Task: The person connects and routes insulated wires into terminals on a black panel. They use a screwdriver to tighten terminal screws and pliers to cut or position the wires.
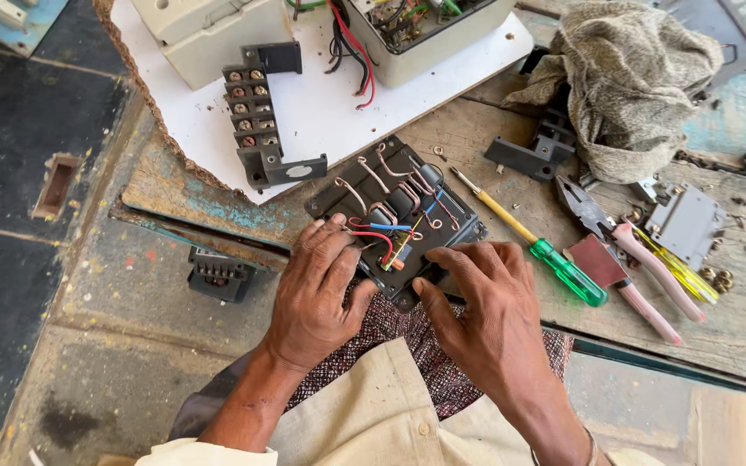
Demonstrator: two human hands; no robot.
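Holding the black plate [399, 216] at the near edge of the bench [477, 138], I have both hands on it; my left hand [317, 289] lies curled over its near-left corner, fingertips pressed at the red and blue wires [382, 233]; my right hand [485, 298] lies flat on the near-right edge, fingers together, pinching nothing that I can see. By my judgement the work is partway: bent copper links [373, 177] sit on the plate, but the short wires look loose at one end, and the box [416, 30] at the far edge stands open with its leads hanging out; a terminal block [252, 108] lies detached on the white board [321, 103]. A green screwdriver [533, 242] lies just right of the plate, pliers [632, 250] beyond it, a rag [623, 78] at the far-right corner; the bench is worn, paint-flecked wood; below left is a dark stone floor [10, 216].
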